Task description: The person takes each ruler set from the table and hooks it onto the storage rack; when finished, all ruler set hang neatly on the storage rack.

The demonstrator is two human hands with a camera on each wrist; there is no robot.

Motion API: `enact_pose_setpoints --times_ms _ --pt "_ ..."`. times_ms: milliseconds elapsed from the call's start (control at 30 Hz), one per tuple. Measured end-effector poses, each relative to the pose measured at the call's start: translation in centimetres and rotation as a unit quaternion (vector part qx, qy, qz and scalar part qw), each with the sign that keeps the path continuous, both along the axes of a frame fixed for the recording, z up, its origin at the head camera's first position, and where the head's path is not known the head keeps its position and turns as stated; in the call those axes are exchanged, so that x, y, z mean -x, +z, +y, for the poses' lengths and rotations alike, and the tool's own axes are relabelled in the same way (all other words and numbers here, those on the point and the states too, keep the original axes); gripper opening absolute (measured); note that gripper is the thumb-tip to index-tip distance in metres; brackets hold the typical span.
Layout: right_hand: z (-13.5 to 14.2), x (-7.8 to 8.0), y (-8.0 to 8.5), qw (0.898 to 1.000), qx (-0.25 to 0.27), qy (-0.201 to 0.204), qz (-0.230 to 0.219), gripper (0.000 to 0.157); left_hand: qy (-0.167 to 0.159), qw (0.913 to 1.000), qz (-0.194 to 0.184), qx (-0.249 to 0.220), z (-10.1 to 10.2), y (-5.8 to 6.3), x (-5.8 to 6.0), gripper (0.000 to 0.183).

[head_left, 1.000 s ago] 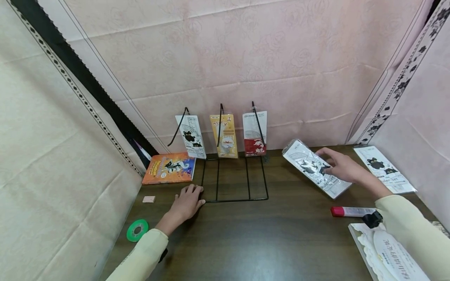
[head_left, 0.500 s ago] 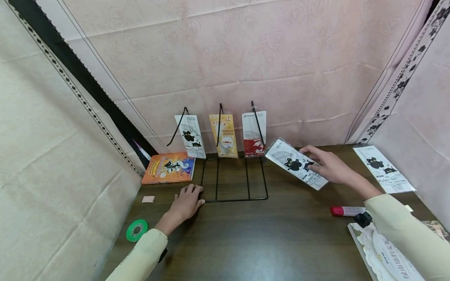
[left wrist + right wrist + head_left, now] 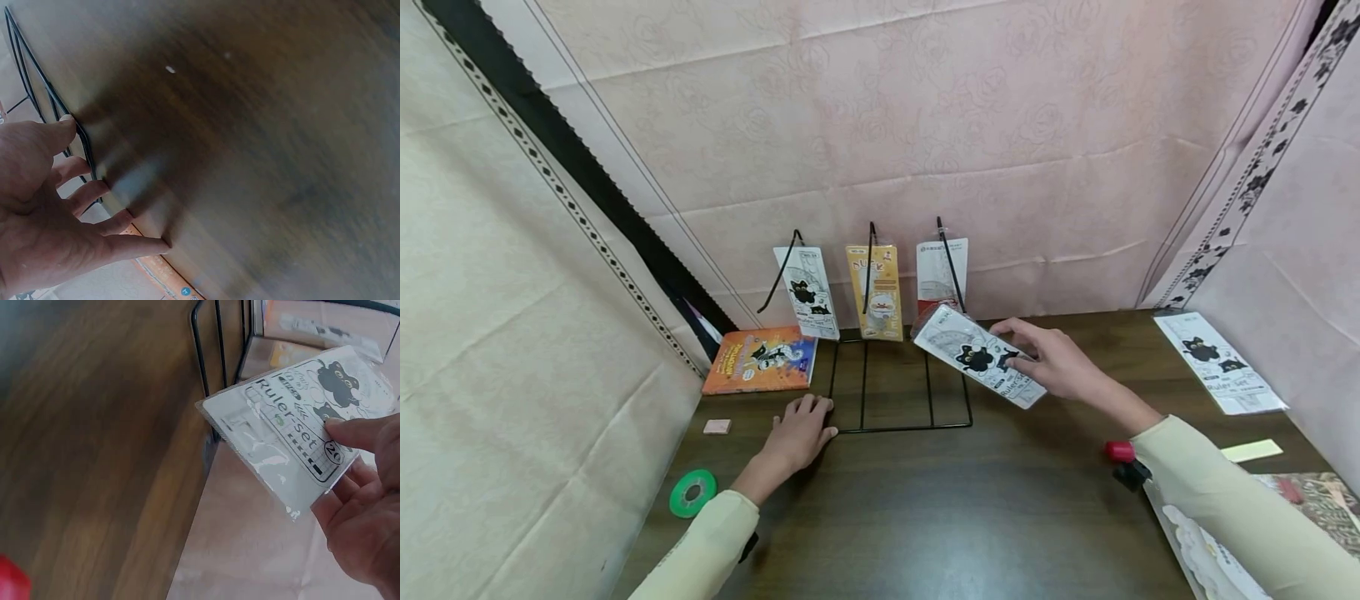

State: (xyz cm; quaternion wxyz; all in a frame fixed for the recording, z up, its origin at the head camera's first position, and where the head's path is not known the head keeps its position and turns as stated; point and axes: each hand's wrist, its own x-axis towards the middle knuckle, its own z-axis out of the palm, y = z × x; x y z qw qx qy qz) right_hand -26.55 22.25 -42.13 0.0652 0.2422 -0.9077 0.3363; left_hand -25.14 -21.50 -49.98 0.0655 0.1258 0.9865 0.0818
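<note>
My right hand (image 3: 1052,358) pinches a flat plastic-wrapped ruler set (image 3: 958,343) between thumb and fingers. Black cats and "Ruler-set" are printed on the pack (image 3: 269,403) in the right wrist view. It is tilted in front of the black wire display rack (image 3: 904,428), overlapping the rack's right side. On the rack's hooks hang a white cat-print pack (image 3: 808,283), a yellow pack (image 3: 887,292) and a white-and-red pack (image 3: 928,265), whose lower part is hidden. My left hand (image 3: 793,429) rests at the rack's front left corner, fingers spread on the table and thumb at the wire (image 3: 85,147).
An orange book (image 3: 760,375) lies behind the left hand, near a pink eraser (image 3: 717,426) and a green tape roll (image 3: 692,492). At right lie another cat-print pack (image 3: 1221,362), a red-capped tube (image 3: 1120,452) and a pale strip (image 3: 1251,451). Cloth walls (image 3: 1037,167) enclose the table.
My right hand has carried the ruler set leftward from the table's right side to the front of the rack, uncovering the pale strip. The left hand has stayed at the rack corner.
</note>
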Motion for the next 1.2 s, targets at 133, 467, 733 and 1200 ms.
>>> enact_pose_setpoints --times_ms 133,467,733,1200 --pt "-1.4 0.2 -0.5 1.0 0.014 -0.006 0.003 0.05 -0.006 1.0 0.004 -0.006 0.1 -0.1 0.0 0.046" --pt "-4.6 0.4 -0.9 0.997 0.031 -0.034 0.059 0.043 -0.002 1.0 -0.001 -0.003 0.0 0.1 0.2 0.046" --pt "-7.2 -0.1 -0.7 0.997 0.032 -0.003 0.064 0.043 -0.004 1.0 0.005 -0.005 0.0 -0.1 0.0 0.045" --pt "-11.9 -1.2 0.0 0.992 0.1 0.029 0.074 0.043 -0.004 0.9999 0.01 -0.002 0.0 -0.2 0.1 0.045"
